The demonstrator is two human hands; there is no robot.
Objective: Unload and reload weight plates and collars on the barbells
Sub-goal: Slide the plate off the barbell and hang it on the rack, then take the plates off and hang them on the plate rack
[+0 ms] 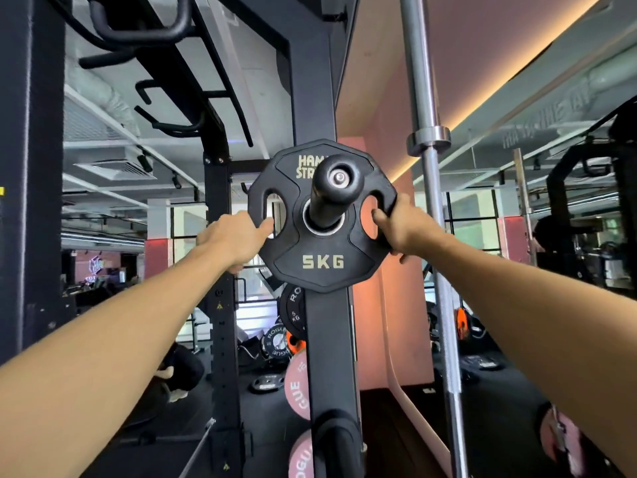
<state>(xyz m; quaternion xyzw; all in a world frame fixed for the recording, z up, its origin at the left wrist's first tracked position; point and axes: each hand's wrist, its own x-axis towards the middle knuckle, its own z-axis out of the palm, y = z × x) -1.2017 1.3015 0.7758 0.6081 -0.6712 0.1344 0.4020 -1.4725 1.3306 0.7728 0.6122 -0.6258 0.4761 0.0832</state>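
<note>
I had the 5 kg plate (322,236) threaded on the rack's storage peg (332,191), my left hand (238,238) and right hand (396,225) hooked through its opposite grip holes, to keep it level on the peg. A barbell (425,143) stood upright just beside.

Two hands (238,238) (400,225), one black 5 kg plate (322,263), one upright barbell (432,188), three pink plates (298,388).

Black twelve-sided 5 kg plate (322,236), upright, three grip slots, threaded on the rack's black storage peg (332,191)
</note>
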